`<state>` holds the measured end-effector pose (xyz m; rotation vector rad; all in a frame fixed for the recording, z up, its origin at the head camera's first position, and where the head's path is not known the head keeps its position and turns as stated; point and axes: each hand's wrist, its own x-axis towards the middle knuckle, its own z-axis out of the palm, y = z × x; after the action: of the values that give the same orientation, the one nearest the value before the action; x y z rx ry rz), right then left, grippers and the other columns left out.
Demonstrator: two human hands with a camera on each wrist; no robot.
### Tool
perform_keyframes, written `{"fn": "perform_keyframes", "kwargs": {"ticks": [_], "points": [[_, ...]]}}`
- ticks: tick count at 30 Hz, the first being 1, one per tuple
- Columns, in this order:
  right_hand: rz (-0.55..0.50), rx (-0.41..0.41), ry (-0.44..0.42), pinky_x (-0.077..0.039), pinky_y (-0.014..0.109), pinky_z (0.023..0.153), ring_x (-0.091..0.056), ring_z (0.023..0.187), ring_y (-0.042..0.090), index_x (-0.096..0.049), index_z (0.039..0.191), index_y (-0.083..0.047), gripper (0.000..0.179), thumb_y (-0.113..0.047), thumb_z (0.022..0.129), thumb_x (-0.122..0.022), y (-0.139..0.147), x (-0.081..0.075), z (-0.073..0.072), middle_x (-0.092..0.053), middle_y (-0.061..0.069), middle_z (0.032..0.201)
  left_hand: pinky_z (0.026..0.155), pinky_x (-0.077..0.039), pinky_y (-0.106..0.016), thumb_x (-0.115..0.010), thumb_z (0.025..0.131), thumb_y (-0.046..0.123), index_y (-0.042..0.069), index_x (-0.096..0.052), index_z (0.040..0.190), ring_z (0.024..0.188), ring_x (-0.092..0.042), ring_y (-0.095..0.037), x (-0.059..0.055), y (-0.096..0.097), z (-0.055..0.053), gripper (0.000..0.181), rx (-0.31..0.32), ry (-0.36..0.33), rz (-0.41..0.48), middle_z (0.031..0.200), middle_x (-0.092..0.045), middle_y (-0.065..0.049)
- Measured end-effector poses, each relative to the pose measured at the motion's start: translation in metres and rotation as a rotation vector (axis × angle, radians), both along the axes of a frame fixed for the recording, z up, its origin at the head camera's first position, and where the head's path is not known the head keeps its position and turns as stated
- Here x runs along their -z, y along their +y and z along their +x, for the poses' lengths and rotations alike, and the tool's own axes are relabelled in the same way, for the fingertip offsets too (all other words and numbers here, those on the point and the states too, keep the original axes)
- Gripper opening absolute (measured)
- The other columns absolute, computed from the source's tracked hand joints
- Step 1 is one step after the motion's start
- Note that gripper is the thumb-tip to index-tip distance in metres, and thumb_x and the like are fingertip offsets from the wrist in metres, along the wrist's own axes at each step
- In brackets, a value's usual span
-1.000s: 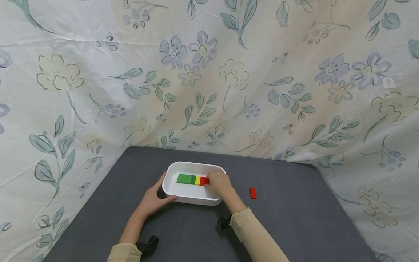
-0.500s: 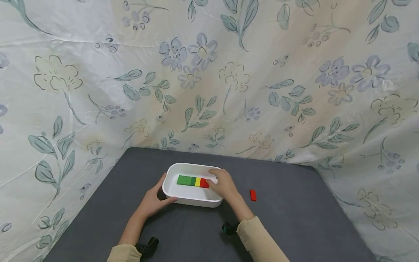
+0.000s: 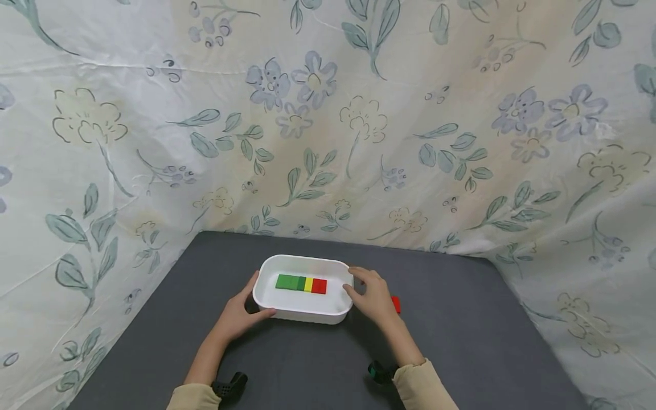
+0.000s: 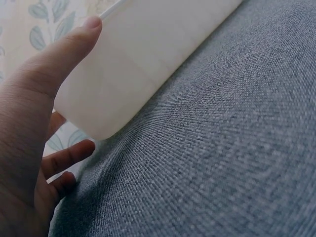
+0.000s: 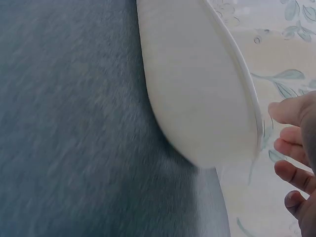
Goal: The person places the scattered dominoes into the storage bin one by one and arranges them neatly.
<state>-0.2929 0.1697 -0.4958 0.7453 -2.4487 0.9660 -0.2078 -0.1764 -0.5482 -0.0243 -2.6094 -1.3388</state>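
Note:
A white plastic container (image 3: 307,315) with rounded corners sits on the dark grey cloth. Inside it lies a row of flat pieces: light green (image 3: 286,282), a darker green (image 3: 302,283), yellow (image 3: 308,284) and red (image 3: 319,286). My left hand (image 3: 238,313) holds the container's left end; its thumb (image 4: 81,44) presses the near wall close to the rim. Just off the right end is my right hand (image 3: 376,297), fingers spread and relaxed, holding nothing. In the right wrist view its fingertips (image 5: 284,112) hang apart from the container's wall.
A loose red piece (image 3: 397,304) lies on the cloth (image 3: 461,341), partly hidden behind my right hand. Floral fabric (image 3: 328,142) hangs behind and along both sides. Dark wrist-worn devices (image 3: 230,387) sit below both hands.
My right hand has let go of the red piece in the row, risen out of the container and moved right past its rim. My left hand has stayed at the left end.

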Motion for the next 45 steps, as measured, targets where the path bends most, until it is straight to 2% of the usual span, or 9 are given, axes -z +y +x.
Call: {"fn": "perform_keyframes", "kwargs": {"ticks": [9,14,16,21,24,31,33,38,45], "points": [[0.021,0.089,-0.022,-0.049,0.036,0.071,-0.065,0.091,0.027,-0.075,0.131,-0.006,0.045,-0.018,0.090,-0.087,0.032,0.011,0.008,-0.074,0.013,0.132,0.123,-0.025,-0.071,-0.091,0.081,0.051,0.013,-0.021,0.171,0.159,-0.029,-0.042,-0.002,0.001,0.000,0.120,-0.001,-0.010,0.004,0.173,-0.030,-0.014],[0.019,0.102,-0.016,-0.050,0.037,0.070,-0.066,0.089,0.029,-0.075,0.131,-0.006,0.044,-0.019,0.090,-0.087,0.049,0.014,0.010,-0.074,0.013,0.130,0.123,-0.024,-0.070,-0.091,0.081,0.051,0.013,-0.020,0.171,0.159,-0.028,-0.041,-0.003,0.001,-0.001,0.121,-0.003,-0.016,-0.002,0.173,-0.029,-0.014],[0.016,0.108,-0.010,-0.048,0.036,0.068,-0.064,0.085,0.029,-0.075,0.131,-0.006,0.045,-0.018,0.089,-0.088,0.056,0.017,0.009,-0.076,0.013,0.123,0.123,-0.025,-0.070,-0.091,0.081,0.052,0.013,-0.019,0.171,0.159,-0.029,-0.041,-0.005,0.001,0.000,0.122,0.000,-0.019,-0.002,0.173,-0.029,-0.014],[0.007,0.117,0.022,-0.046,0.035,0.067,-0.061,0.079,0.029,-0.076,0.129,-0.005,0.045,-0.016,0.087,-0.089,0.072,0.024,0.007,-0.076,0.014,0.120,0.124,-0.025,-0.069,-0.091,0.081,0.053,0.012,-0.018,0.171,0.159,-0.029,-0.041,-0.005,0.002,0.001,0.123,-0.001,-0.028,-0.004,0.174,-0.029,-0.014],[-0.010,0.129,0.012,-0.046,0.034,0.067,-0.063,0.081,0.029,-0.075,0.130,-0.004,0.046,-0.015,0.088,-0.089,0.081,0.028,0.007,-0.075,0.015,0.126,0.124,-0.024,-0.070,-0.091,0.081,0.052,0.013,-0.018,0.171,0.159,-0.029,-0.040,-0.004,0.002,0.001,0.123,-0.002,-0.028,-0.002,0.173,-0.029,-0.014],[-0.035,0.186,-0.012,-0.041,0.032,0.064,-0.059,0.078,0.029,-0.075,0.130,-0.002,0.045,-0.015,0.088,-0.087,0.096,0.038,0.006,-0.075,0.018,0.113,0.124,-0.025,-0.069,-0.091,0.081,0.051,0.013,-0.018,0.171,0.159,-0.030,-0.040,-0.003,0.002,0.001,0.122,-0.001,-0.033,0.000,0.173,-0.029,-0.014],[-0.036,0.196,-0.016,-0.040,0.032,0.063,-0.058,0.077,0.028,-0.074,0.130,-0.001,0.046,-0.015,0.088,-0.087,0.099,0.040,0.007,-0.075,0.019,0.113,0.123,-0.025,-0.070,-0.091,0.081,0.051,0.013,-0.018,0.171,0.159,-0.030,-0.041,-0.002,0.002,0.001,0.122,-0.002,-0.031,0.000,0.173,-0.029,-0.015],[-0.034,0.216,-0.058,-0.041,0.033,0.064,-0.056,0.078,0.023,-0.073,0.132,-0.001,0.046,-0.015,0.090,-0.085,0.107,0.046,0.006,-0.073,0.021,0.124,0.122,-0.026,-0.071,-0.091,0.081,0.053,0.012,-0.019,0.171,0.158,-0.030,-0.043,-0.002,0.002,0.001,0.122,-0.014,-0.025,-0.011,0.173,-0.030,-0.016],[0.007,0.249,-0.161,-0.050,0.047,0.077,-0.062,0.090,0.027,-0.069,0.138,-0.002,0.050,-0.017,0.092,-0.080,0.116,0.052,0.002,-0.070,0.022,0.132,0.122,-0.026,-0.072,-0.091,0.081,0.053,0.014,-0.019,0.171,0.158,-0.030,-0.043,-0.002,0.002,0.002,0.122,-0.020,-0.032,-0.011,0.173,-0.030,-0.016]]}}
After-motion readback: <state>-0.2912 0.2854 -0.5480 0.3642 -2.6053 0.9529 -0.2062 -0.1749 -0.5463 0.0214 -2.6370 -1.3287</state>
